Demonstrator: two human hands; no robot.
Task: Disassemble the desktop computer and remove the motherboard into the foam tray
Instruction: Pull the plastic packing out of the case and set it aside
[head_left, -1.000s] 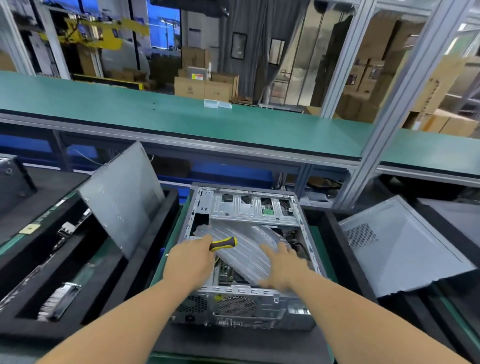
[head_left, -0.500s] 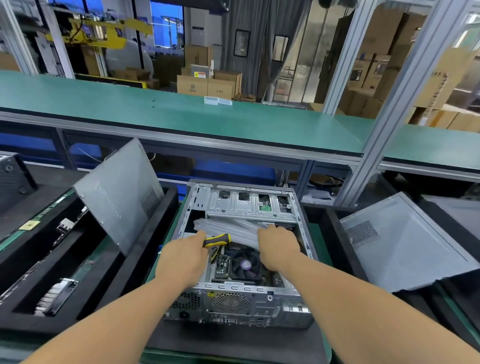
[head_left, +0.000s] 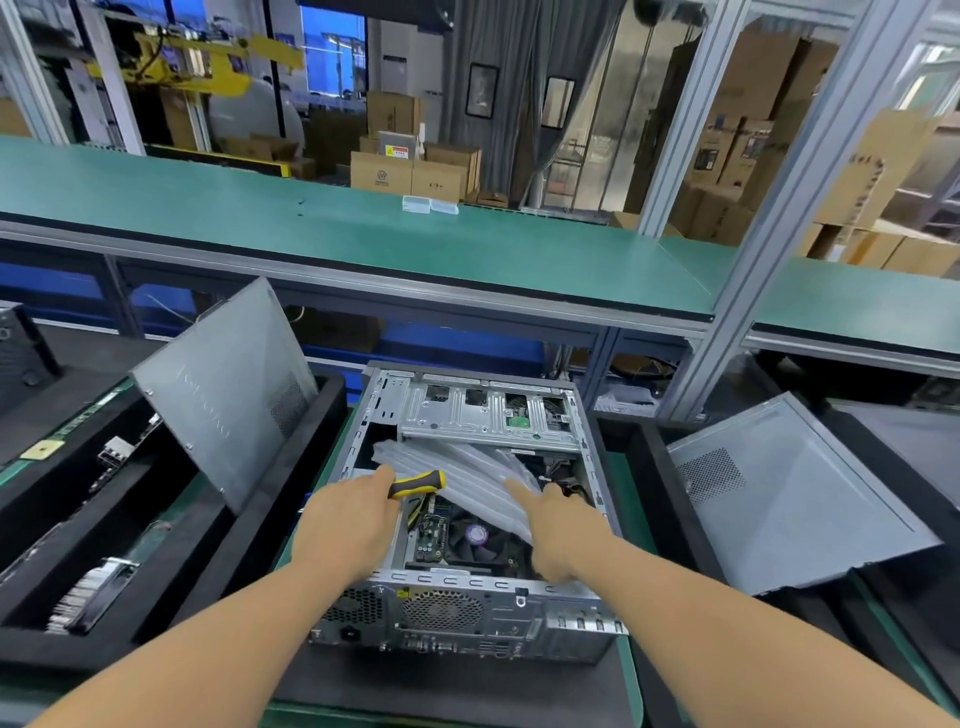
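The open case (head_left: 467, 525) lies on the counter (head_left: 631, 670), rear panel nearest, with both hands reaching in over it. The left hand (head_left: 345, 525) curls its fingers round a yellow-and-black screwdriver (head_left: 418, 483), the handle sticking out to the right of the knuckles. The right hand (head_left: 558, 525) rests straight fingers (head_left: 519, 491) on a clear air cushion (head_left: 467, 478) that lies tilted inside the case. Between and just below the two hands sits the motherboard (head_left: 431, 535) with its fan (head_left: 475, 535), still in the case. Left of the left hand a foam tray (head_left: 171, 561) holds a leaning side panel (head_left: 223, 384); another panel (head_left: 789, 499) lies to the right.
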